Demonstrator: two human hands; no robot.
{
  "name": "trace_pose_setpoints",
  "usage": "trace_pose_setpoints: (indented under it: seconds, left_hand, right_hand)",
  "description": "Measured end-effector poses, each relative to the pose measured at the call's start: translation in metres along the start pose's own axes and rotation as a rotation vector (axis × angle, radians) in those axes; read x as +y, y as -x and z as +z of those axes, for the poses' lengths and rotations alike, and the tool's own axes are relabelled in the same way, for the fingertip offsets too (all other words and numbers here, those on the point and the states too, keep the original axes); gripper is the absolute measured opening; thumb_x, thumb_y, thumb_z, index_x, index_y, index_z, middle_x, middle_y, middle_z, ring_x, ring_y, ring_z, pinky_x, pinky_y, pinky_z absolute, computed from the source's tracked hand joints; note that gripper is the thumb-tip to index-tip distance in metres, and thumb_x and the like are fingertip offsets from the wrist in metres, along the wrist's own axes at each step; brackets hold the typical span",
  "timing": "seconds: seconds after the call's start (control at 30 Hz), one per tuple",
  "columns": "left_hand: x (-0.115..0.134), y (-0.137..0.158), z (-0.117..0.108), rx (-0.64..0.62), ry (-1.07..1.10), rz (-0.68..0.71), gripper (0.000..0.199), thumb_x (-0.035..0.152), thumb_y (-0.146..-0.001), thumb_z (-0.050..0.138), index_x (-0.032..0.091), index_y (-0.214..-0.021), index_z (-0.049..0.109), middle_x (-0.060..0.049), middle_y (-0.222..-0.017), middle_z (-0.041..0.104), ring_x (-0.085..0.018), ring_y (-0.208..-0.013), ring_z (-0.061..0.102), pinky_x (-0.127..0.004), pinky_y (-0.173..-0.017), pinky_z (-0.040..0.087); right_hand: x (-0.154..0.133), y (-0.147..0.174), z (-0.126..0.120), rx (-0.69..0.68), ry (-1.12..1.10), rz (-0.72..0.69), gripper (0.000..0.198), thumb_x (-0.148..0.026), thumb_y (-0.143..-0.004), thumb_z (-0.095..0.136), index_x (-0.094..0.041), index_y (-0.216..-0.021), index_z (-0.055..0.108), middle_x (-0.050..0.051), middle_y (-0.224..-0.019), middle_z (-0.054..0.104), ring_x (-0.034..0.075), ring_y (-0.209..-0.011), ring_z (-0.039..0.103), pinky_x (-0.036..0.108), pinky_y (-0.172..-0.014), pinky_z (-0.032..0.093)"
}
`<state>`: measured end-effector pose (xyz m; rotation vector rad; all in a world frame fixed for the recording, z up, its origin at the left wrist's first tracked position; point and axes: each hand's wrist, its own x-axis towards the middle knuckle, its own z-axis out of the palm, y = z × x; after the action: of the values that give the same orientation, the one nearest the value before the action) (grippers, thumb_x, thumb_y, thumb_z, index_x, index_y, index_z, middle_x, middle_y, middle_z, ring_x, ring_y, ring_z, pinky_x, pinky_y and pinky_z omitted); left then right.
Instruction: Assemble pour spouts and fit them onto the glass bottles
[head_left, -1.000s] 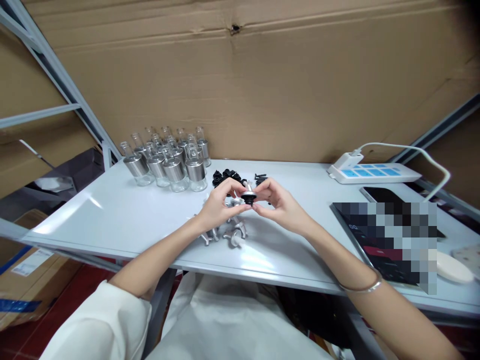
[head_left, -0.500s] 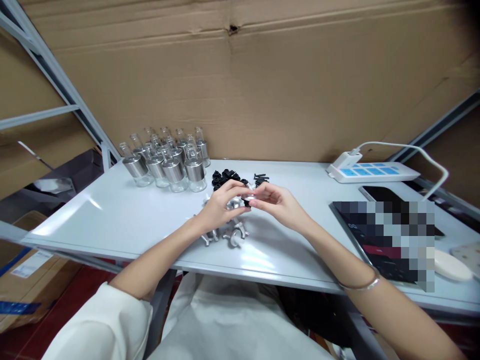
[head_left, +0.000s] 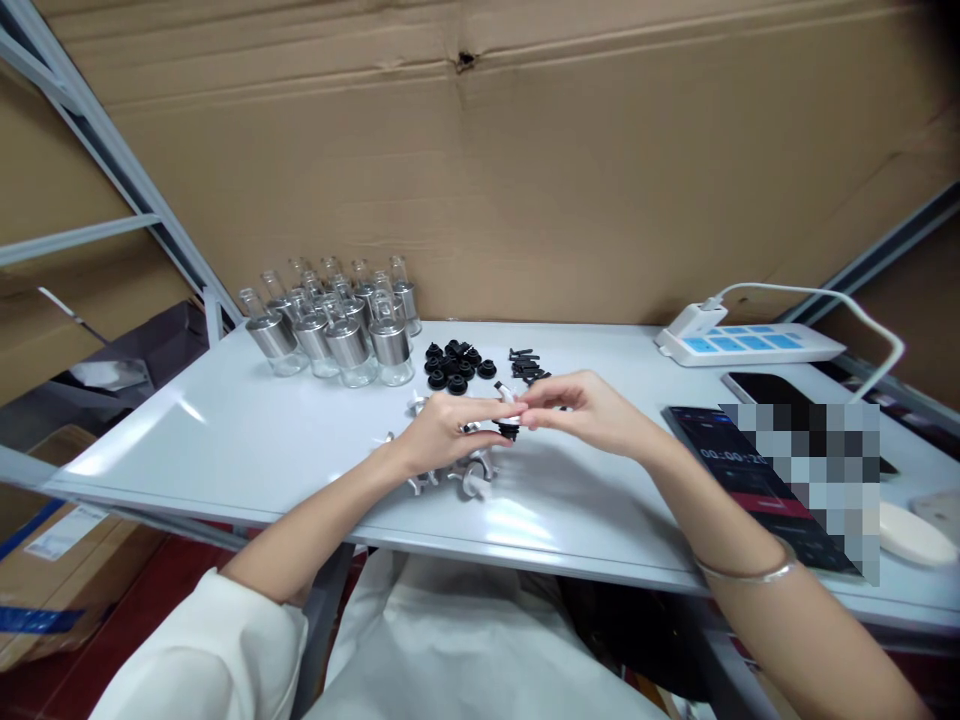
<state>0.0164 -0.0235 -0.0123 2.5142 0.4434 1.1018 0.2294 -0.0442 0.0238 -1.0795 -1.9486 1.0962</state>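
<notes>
Over the table, my left hand (head_left: pixel 450 425) pinches a silver pourer spout (head_left: pixel 506 402) with a ribbed black stopper (head_left: pixel 508 432) at its lower end. My right hand (head_left: pixel 581 412) is closed too, thumb and forefinger pressed together at the spout's right side, partly covering it. Below and behind my left hand lie several loose silver spouts (head_left: pixel 474 478), some hidden by the hand. Just beyond the hands sits a cluster of black ribbed stoppers (head_left: pixel 454 365). To its right is a small pile of thin black pieces (head_left: pixel 527 366).
Several glass bottles with metal sleeves (head_left: pixel 350 345) stand at the back left. A white power strip (head_left: pixel 757 345) with a plugged-in charger (head_left: pixel 697 318), a phone (head_left: pixel 780 395), a tablet-like screen showing a timer (head_left: pixel 709 440) and a cream oval object (head_left: pixel 911 532) occupy the right side. Cardboard (head_left: pixel 525 200) walls the back.
Both hands have shifted slightly down and right, the right one more. The spout and its stopper now show between the fingertips, and the stopper cluster behind is uncovered.
</notes>
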Motion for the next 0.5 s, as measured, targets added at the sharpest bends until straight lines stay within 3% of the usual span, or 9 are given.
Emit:
trace_pose_setpoints:
  seconds: [0.07,0.13,0.2,0.23,0.37,0.5]
  left_hand:
    - [0.003,0.0,0.0,-0.016,-0.006,0.004,0.037,0.033,-0.083,0.063,0.023,-0.119,0.063,-0.005,-0.111,0.071,-0.017,-0.1,0.069,-0.025,-0.087,0.056]
    - [0.005,-0.001,0.0,-0.039,-0.025,0.012,0.035,0.031,-0.084,0.061,0.022,-0.119,0.063,-0.005,-0.113,0.07,-0.016,-0.1,0.069,-0.024,-0.088,0.055]
    - [0.006,-0.001,-0.001,-0.061,-0.043,0.022,0.033,0.029,-0.085,0.06,0.02,-0.118,0.063,-0.005,-0.114,0.07,-0.015,-0.099,0.069,-0.022,-0.088,0.054]
    - [0.007,-0.001,-0.001,-0.067,-0.049,0.024,0.033,0.029,-0.086,0.06,0.019,-0.117,0.063,-0.005,-0.113,0.07,-0.014,-0.099,0.069,-0.021,-0.088,0.054]
    - [0.005,-0.001,-0.002,-0.094,-0.08,0.029,0.031,0.028,-0.087,0.058,0.017,-0.116,0.062,-0.006,-0.113,0.07,-0.014,-0.103,0.068,-0.022,-0.09,0.053]
    - [-0.001,0.001,-0.002,-0.098,-0.113,0.037,0.03,0.028,-0.088,0.056,0.017,-0.116,0.061,-0.007,-0.112,0.07,-0.015,-0.104,0.067,-0.024,-0.09,0.053]
  right_hand:
    - [-0.002,-0.002,-0.013,0.084,0.044,-0.022,0.033,-0.049,-0.075,0.064,-0.017,-0.07,0.07,0.005,-0.064,0.068,0.015,-0.059,0.059,0.028,-0.059,0.047]
    - [0.001,-0.008,-0.027,0.304,0.127,-0.025,0.032,-0.047,-0.078,0.062,-0.017,-0.071,0.07,0.005,-0.064,0.069,0.015,-0.057,0.058,0.028,-0.057,0.046]
    - [0.01,-0.017,-0.038,0.492,0.315,-0.007,0.026,-0.04,-0.079,0.06,-0.017,-0.069,0.069,0.005,-0.065,0.069,0.016,-0.058,0.059,0.029,-0.059,0.046]
    - [0.017,-0.022,-0.042,0.513,0.421,0.011,0.022,-0.035,-0.08,0.059,-0.018,-0.07,0.07,0.006,-0.067,0.07,0.017,-0.061,0.061,0.03,-0.062,0.046]
    - [0.056,-0.036,-0.052,0.339,0.761,0.087,0.017,-0.016,-0.078,0.057,-0.017,-0.076,0.073,0.009,-0.087,0.074,0.022,-0.074,0.065,0.033,-0.073,0.047]
    - [0.08,-0.038,-0.051,0.201,0.885,0.036,0.021,-0.013,-0.078,0.055,-0.017,-0.085,0.074,0.009,-0.094,0.072,0.024,-0.088,0.065,0.033,-0.08,0.047]
